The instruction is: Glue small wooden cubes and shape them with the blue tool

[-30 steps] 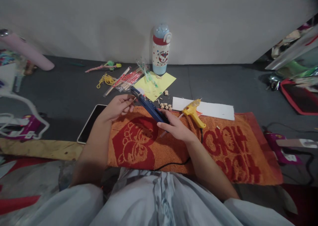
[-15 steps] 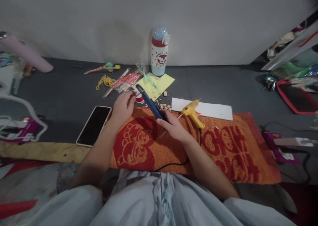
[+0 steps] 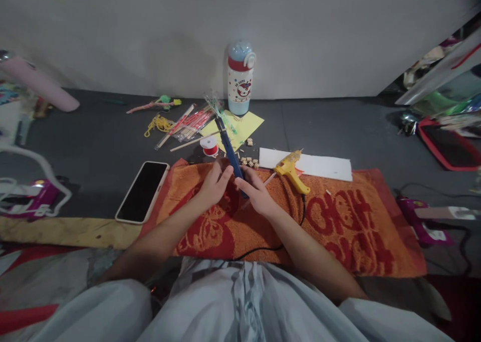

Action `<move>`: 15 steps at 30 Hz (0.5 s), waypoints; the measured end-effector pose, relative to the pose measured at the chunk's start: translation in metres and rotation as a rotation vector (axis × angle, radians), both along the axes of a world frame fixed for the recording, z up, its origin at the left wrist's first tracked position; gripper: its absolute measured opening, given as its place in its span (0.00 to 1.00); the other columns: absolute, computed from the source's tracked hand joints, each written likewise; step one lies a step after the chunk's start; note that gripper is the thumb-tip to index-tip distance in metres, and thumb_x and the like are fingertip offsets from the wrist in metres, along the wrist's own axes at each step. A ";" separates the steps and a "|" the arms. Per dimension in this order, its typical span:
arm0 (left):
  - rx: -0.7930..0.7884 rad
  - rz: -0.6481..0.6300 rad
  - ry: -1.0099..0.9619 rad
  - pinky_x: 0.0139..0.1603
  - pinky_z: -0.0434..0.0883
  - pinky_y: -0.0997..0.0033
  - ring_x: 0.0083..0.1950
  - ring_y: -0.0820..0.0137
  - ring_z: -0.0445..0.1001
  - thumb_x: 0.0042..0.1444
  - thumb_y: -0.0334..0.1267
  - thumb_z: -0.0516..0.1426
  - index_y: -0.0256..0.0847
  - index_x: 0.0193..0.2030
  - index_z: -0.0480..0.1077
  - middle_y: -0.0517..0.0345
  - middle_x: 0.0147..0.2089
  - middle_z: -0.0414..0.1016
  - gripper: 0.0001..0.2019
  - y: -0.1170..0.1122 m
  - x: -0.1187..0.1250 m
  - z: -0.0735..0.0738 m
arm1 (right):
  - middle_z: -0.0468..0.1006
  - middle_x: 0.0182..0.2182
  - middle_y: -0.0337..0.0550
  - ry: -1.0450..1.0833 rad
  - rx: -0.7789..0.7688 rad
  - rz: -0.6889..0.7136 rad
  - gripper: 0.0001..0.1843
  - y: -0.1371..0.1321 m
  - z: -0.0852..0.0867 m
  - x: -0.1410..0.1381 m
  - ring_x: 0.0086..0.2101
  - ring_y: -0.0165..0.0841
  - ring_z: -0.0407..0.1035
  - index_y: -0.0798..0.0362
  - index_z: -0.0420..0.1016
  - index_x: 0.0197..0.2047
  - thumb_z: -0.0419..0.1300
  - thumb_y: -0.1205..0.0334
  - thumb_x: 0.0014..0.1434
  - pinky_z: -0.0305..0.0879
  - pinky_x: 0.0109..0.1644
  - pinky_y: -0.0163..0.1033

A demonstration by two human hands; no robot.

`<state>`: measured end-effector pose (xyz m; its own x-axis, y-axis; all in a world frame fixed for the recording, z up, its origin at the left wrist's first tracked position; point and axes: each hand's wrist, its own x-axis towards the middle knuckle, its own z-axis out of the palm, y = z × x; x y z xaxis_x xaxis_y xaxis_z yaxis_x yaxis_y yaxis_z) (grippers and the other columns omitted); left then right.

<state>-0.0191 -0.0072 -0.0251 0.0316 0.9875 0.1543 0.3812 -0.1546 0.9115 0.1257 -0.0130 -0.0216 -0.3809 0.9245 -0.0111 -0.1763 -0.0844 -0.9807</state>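
Both hands are closed around a long dark blue hand tool (image 3: 230, 149) with a narrow far end; its exact kind is unclear. My left hand (image 3: 216, 184) wraps its near part from the left, and my right hand (image 3: 256, 190) grips it from the right. A thin wooden stick (image 3: 195, 140) lies across the tool's far tip and sticks out to the left. Below the stick stands a spool of red ribbon (image 3: 209, 145). Several small cut wood pieces (image 3: 248, 161) lie just beyond my right hand.
A yellow glue gun (image 3: 291, 170) rests on an orange towel (image 3: 338, 226) and a white strip (image 3: 326, 166). A phone (image 3: 143, 191) lies to the left. Behind are yellow paper (image 3: 250, 124), packaged sticks (image 3: 191, 124) and a bottle (image 3: 240, 81). A black cord crosses the towel.
My left hand has moved from beside the spool toward me and right, onto the tool. The tool has turned more upright, and the stick and spool now show plainly.
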 end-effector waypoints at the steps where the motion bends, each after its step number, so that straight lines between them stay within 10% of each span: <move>1: -0.039 -0.036 -0.043 0.52 0.67 0.63 0.48 0.64 0.71 0.60 0.59 0.46 0.39 0.42 0.65 0.51 0.41 0.73 0.23 0.000 0.001 0.000 | 0.72 0.45 0.43 0.007 -0.003 -0.004 0.25 -0.001 0.000 -0.001 0.44 0.35 0.67 0.50 0.64 0.52 0.60 0.46 0.56 0.65 0.51 0.42; 15: -0.295 -0.102 -0.543 0.41 0.68 0.71 0.41 0.71 0.70 0.44 0.62 0.62 0.39 0.44 0.68 0.56 0.42 0.72 0.30 -0.002 0.007 0.003 | 0.70 0.49 0.44 -0.068 0.109 0.039 0.26 -0.002 -0.011 -0.002 0.48 0.36 0.65 0.49 0.63 0.56 0.56 0.44 0.60 0.61 0.57 0.43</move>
